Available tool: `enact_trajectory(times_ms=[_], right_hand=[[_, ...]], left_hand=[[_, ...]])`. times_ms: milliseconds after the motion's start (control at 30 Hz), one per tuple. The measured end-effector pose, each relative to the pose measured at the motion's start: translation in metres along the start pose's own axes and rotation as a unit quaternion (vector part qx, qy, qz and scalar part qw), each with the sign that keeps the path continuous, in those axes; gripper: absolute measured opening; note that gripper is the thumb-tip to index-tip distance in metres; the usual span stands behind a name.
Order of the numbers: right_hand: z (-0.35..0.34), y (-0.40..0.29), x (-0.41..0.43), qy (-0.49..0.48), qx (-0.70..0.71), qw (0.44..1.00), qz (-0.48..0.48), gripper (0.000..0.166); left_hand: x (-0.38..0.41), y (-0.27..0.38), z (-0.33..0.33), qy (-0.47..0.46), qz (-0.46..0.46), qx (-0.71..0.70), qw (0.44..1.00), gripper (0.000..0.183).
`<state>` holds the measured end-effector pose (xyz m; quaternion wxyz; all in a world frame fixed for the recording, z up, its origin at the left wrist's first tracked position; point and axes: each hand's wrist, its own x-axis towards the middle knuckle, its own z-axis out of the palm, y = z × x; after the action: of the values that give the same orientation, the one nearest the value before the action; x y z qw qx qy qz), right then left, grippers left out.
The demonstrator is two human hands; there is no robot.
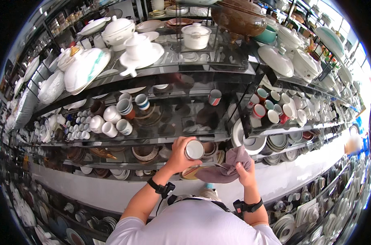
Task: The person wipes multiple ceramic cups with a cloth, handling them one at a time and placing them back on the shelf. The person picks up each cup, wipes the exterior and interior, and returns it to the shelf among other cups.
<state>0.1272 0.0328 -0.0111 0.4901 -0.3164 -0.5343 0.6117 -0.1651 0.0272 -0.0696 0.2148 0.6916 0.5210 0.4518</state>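
In my left hand (180,156) is a round ceramic cup (194,149), its pale inside facing the camera and its rim dark. To the right of it, my right hand (246,173) grips a mauve cloth (223,168), which hangs loosely towards the left, below the cup. Cup and cloth are apart. Both hands are in front of a dark glass shelf, where a cup with red stripes (215,97) stands alone. Further left on that shelf stand several cups, among them a blue-and-white one (142,102) and a white lidded jar (112,114).
Overhead, the upper glass shelf (173,68) holds a white lidded pot (196,36), tureens and a large brown vessel (239,18). Crowded cups fill the right shelf, with stacked bowls (277,141) beneath. More shelves of dishes (285,228) flank me low on both sides.
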Motion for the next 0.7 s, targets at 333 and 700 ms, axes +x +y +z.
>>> enact_trajectory(times_ms=[333,700], right_hand=[[-0.164,-0.012,0.046,0.006,-0.029,0.999,0.026,0.035],[-0.233,-0.026,0.052,0.050,-0.053,0.997,-0.028,0.040]], left_hand=[[0.124,-0.035,0.154,0.165,-0.172,0.032,0.971,0.114],[0.156,-0.059,0.193,0.187,-0.234,0.062,0.952,0.103]])
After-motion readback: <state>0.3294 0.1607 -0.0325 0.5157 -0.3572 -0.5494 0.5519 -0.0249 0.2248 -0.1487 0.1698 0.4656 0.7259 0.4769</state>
